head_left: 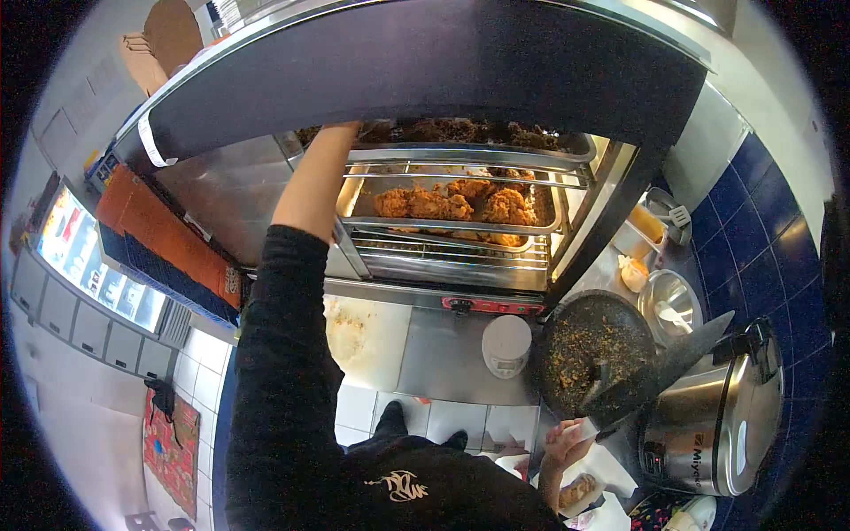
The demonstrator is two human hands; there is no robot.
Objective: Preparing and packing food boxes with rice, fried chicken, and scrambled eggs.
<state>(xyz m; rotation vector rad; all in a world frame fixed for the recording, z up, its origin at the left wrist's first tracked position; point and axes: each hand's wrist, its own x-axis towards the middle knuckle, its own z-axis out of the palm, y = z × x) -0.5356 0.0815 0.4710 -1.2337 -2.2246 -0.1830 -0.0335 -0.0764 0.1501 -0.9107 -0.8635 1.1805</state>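
Observation:
My left forearm (pixel 310 190) reaches up into a glass-fronted warming cabinet (pixel 425 66); the hand itself is hidden behind the dark top panel. Near it, a tray on the upper rack carries dark brown pieces (pixel 531 135). On the rack below, a metal tray (pixel 556 212) bears several pieces of golden fried chicken (pixel 509 208). At lower right, my right hand (pixel 565 442) is closed around the white handle of a broad dark-bladed knife (pixel 651 380), its tip pointing up and right. Just below that hand, a piece of fried food (pixel 578 489) lies in white paper.
A round dark board (pixel 593 345) strewn with crumbs lies under the blade. Beside it stand a white kitchen scale (pixel 507 345), a metal bowl (pixel 668 305) and a large steel cooker (pixel 699 425). A container of yellow sauce (pixel 645 226) sits near the blue-tiled wall (pixel 753 212).

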